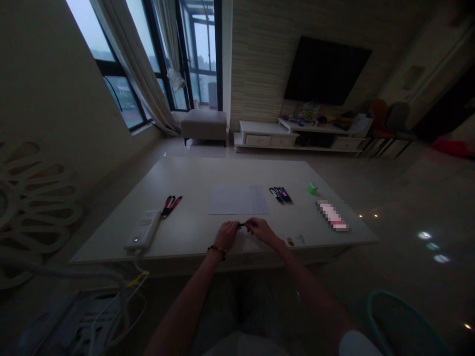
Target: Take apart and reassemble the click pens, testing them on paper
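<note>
Living room, white table (226,170), two-hand pinch

L hand (226,235) & R hand (261,230) close together, just above table's near edge, approx. centre. Fingers on both curled in, not spread; tips meet at small dark item (242,225), held betw. the two hands. Item too small & dim to ID. Exact finger grip hard to see. Beaded bracelet (217,249) on L wrist.

On table: sheet of paper (238,200) just beyond hands; bunch of pens (281,195) to R of it; green cube-shaped item (312,188) further R; pixelated, unreadable pack (332,215) near R edge; 2 tiny items (290,241) nr R hand; red-&-black scissors (170,206) L of paper; white power strip (143,230) at L edge, cable running off table.

Room dim. Tiled floor (408,198) shiny w/ light reflections. Ahead: upholstered bench (204,124) by tall window (196,54), long curtain (135,64) at L. Wall-mounted TV (326,70) over white TV console (300,136), cluttered top shelf. Two chairs (389,121) beyond console. Cut-out wall decor (37,207) at far L; tangled white cables (118,306) low L; teal chair rim (397,321) low R.
</note>
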Available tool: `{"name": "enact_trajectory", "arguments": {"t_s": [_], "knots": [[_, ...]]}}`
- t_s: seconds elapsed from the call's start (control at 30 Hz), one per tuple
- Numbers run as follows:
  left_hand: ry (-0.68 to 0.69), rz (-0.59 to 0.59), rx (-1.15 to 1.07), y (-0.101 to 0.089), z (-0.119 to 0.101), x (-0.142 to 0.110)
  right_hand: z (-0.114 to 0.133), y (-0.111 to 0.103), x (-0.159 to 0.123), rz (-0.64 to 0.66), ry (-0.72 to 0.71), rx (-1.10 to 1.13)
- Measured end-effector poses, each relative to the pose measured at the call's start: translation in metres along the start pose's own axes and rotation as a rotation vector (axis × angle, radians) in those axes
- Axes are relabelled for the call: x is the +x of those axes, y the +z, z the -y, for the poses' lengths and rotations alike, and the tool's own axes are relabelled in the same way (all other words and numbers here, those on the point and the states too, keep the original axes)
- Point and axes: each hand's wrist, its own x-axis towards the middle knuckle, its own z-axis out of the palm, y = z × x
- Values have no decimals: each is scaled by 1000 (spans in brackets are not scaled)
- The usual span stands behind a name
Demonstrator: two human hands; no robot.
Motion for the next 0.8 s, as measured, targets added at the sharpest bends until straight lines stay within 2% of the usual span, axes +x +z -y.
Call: {"name": "enact_trajectory", "arguments": {"t_s": [0.17, 0.5, 0.8], "knots": [[51, -43, -5, -2, -1, -1, -2, 4, 1, 69, 114, 25], [55, -92, 13, 2, 2, -1, -1, 6, 0, 1, 83, 22], [86, -96, 6, 2, 2, -2, -3, 2, -3, 0, 80, 55]]}}
